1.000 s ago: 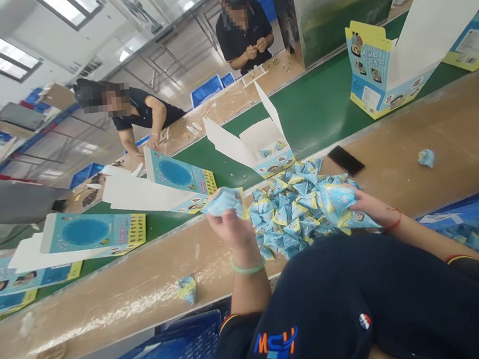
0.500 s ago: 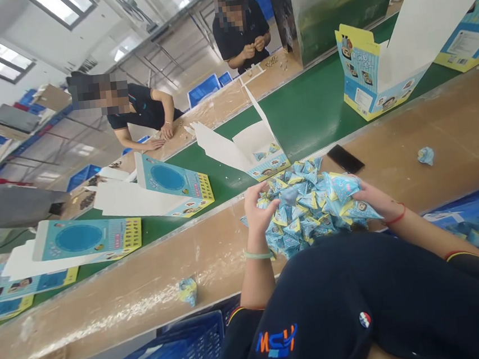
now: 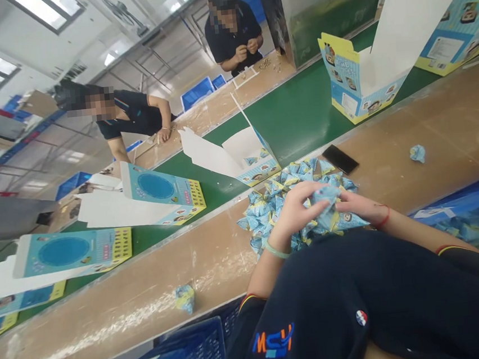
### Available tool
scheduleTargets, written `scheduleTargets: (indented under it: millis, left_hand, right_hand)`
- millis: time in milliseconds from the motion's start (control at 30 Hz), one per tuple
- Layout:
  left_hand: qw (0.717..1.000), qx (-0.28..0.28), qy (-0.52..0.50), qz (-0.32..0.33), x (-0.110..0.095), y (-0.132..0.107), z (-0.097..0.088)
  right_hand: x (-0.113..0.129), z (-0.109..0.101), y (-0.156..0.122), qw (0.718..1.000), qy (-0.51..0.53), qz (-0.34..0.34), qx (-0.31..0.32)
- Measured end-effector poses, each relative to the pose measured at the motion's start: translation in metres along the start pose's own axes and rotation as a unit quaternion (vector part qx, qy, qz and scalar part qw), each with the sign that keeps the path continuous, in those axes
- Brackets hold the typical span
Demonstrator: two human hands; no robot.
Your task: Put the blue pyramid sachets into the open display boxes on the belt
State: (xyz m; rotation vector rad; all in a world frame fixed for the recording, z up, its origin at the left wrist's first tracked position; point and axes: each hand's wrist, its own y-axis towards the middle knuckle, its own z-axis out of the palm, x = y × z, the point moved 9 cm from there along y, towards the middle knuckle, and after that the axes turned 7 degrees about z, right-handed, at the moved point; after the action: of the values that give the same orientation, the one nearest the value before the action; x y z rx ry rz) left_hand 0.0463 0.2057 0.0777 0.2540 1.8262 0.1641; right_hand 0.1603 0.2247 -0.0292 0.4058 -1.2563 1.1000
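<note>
Two bare hands in the head view, at work over a heap of packets (image 3: 263, 206) on the brown bench (image 3: 119, 292); the left hand (image 3: 298, 210) has thumb and fingers around a blue packet (image 3: 326, 195) above the heap; the right hand (image 3: 363, 206) sits at that packet's four o'clock, fingertips on the bunch, its grip, I can't tell; black phone (image 3: 340, 159) at one o'clock; open box (image 3: 259, 170) at ten, packets inside; one loose packet (image 3: 185, 298) at eight.
</note>
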Motion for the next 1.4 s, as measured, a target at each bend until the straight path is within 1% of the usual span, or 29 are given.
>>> scheduleTargets:
  millis: [33,67,100,133,167,200,233,300,400,467,533,600,667,700,767,833,867,900,967,1033,1100,1133,1167,1200,1233,1267,1333,1367,1400]
  left_hand:
    - [0.996,-0.049,-0.062,-0.032,0.009,-0.002,-0.010]
    - [0.984,-0.109,-0.131,-0.058,0.018,-0.005,-0.022]
    - [0.962,-0.178,-0.196,-0.069,0.024,-0.009,-0.036]
    - [0.935,-0.251,-0.243,-0.060,0.027,-0.015,-0.053]
    - [0.909,-0.319,-0.265,-0.036,0.027,-0.023,-0.070]
    - [0.890,-0.373,-0.261,-0.009,0.025,-0.031,-0.085]
    - [0.880,-0.412,-0.237,0.015,0.021,-0.040,-0.099]
    - [0.869,-0.464,-0.166,0.046,0.012,-0.058,-0.121]
    - [0.850,-0.514,-0.083,0.080,0.005,-0.085,-0.145]
    - [0.841,-0.530,-0.035,0.099,0.001,-0.098,-0.155]
    - [0.842,-0.530,0.005,0.101,0.001,-0.104,-0.159]
    - [0.841,-0.532,0.023,0.101,0.004,-0.107,-0.156]
    - [0.840,-0.533,0.035,0.096,0.010,-0.110,-0.150]
    - [0.845,-0.525,0.045,0.088,0.014,-0.109,-0.146]
    - [0.876,-0.473,0.073,0.054,0.026,-0.101,-0.135]
    - [0.911,-0.399,0.101,-0.002,0.042,-0.090,-0.122]
    - [0.922,-0.370,0.110,-0.030,0.050,-0.086,-0.116]
    - [0.927,-0.354,0.116,-0.052,0.056,-0.083,-0.112]
    - [0.932,-0.336,0.101,-0.086,0.062,-0.075,-0.099]
    - [0.950,-0.285,0.046,-0.117,0.068,-0.061,-0.074]
    - [0.967,-0.202,-0.006,-0.153,0.072,-0.046,-0.039]
    - [0.971,-0.163,-0.023,-0.174,0.074,-0.040,-0.022]
    - [0.970,-0.137,-0.041,-0.195,0.075,-0.037,-0.009]
    - [0.965,-0.135,-0.070,-0.213,0.077,-0.036,0.000]
    - [0.954,-0.153,-0.118,-0.228,0.079,-0.037,0.004]
    - [0.936,-0.184,-0.182,-0.240,0.080,-0.039,0.006]
    - [0.876,-0.262,-0.321,-0.245,0.079,-0.043,0.002]
    - [0.845,-0.291,-0.377,-0.241,0.078,-0.045,-0.002]
    - [0.822,-0.308,-0.418,-0.236,0.075,-0.046,-0.006]
  right_hand:
    - [-0.003,0.003,0.000,1.000,-0.006,0.004,0.006]
    - [-0.006,0.005,0.000,1.000,-0.011,0.008,0.007]
    - [-0.009,0.005,0.000,1.000,-0.016,0.011,0.003]
    - [-0.012,0.005,0.000,1.000,-0.020,0.013,-0.004]
    - [-0.013,0.004,0.001,1.000,-0.023,0.014,-0.011]
    - [-0.014,0.002,0.000,0.999,-0.022,0.012,-0.021]
    - [-0.014,0.000,0.000,0.999,-0.017,0.012,-0.029]
    - [-0.013,-0.004,-0.001,0.999,-0.006,0.017,-0.037]
    - [-0.010,-0.011,-0.004,0.998,0.020,0.030,-0.042]
    - [-0.008,-0.017,-0.006,0.997,0.048,0.029,-0.054]
    - [-0.006,-0.022,-0.007,0.995,0.069,0.023,-0.067]
    - [-0.006,-0.025,-0.007,0.994,0.077,0.020,-0.072]
    - [-0.007,-0.026,-0.007,0.994,0.080,0.021,-0.072]
    - [-0.007,-0.026,-0.006,0.994,0.082,0.021,-0.073]
    - [-0.007,-0.027,-0.006,0.993,0.090,0.016,-0.073]
    - [-0.008,-0.028,-0.005,0.993,0.093,0.010,-0.077]
    - [-0.008,-0.029,-0.005,0.993,0.089,0.008,-0.081]
    - [-0.008,-0.030,-0.005,0.993,0.082,0.006,-0.086]
    - [-0.005,-0.029,-0.005,0.994,0.063,0.000,-0.088]
    - [0.000,-0.024,-0.005,0.997,0.034,0.003,-0.067]
    - [0.003,-0.016,-0.006,0.999,-0.009,0.012,-0.035]
    - [0.004,-0.012,-0.007,0.999,-0.028,0.016,-0.025]
    - [0.005,-0.010,-0.007,0.999,-0.039,0.017,-0.018]
    - [0.005,-0.007,-0.008,0.999,-0.039,0.014,-0.013]
    - [0.005,-0.005,-0.008,1.000,-0.028,0.007,-0.009]
    - [0.004,-0.003,-0.007,1.000,-0.011,-0.003,-0.007]
    - [0.001,0.000,-0.005,1.000,0.018,-0.021,-0.004]
    - [-0.001,0.000,-0.004,0.999,0.025,-0.028,-0.007]
    - [-0.004,0.001,-0.002,0.999,0.025,-0.033,-0.011]
